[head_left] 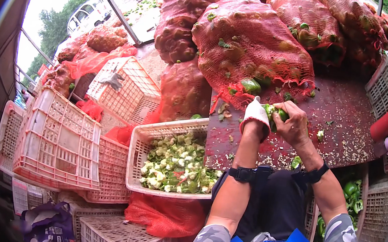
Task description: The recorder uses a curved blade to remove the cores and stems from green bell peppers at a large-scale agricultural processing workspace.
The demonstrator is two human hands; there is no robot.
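Observation:
My left hand (pixel 257 115), in a white glove with a dark cuff edge, is closed on a green bell pepper (pixel 282 115) over the table. My bare right hand (pixel 293 124) grips the same pepper from the other side, fingers curled round it. Whether a tool sits in either hand is hidden. Just beyond my hands, a big red mesh sack (pixel 255 46) of peppers lies with its mouth toward me, and a green pepper (pixel 251 86) rests at that mouth. Pale seeds and scraps are scattered on the dark red tabletop (pixel 338 116).
A white crate (pixel 134 162) of pepper cores stands left of the table. Pepper pieces (pixel 352 189) fill a crate by my right leg. A red cup (pixel 387 125) is at the right edge. Stacked crates (pixel 60 141) and more mesh sacks (pixel 179 19) surround the table.

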